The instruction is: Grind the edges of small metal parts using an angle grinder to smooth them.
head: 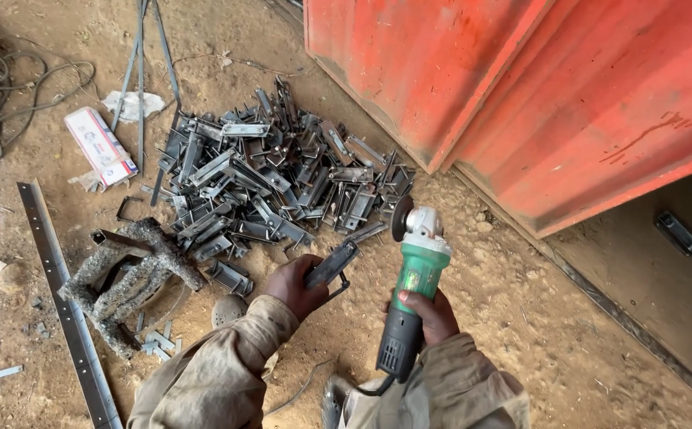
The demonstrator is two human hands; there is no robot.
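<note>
Left hand (297, 287) closes on a bracket (332, 264), lifted off the floor (521, 318) by the pile (274, 179), edge toward the disc. Right hand (432, 314) wraps the grinder (411, 290), disc clear of your fingers.

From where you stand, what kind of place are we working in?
Most likely an open-air metal fabrication yard: bare dirt ground, a heap of cut steel brackets, a green angle grinder in the right hand, and a red sheet-metal structure alongside.
</note>
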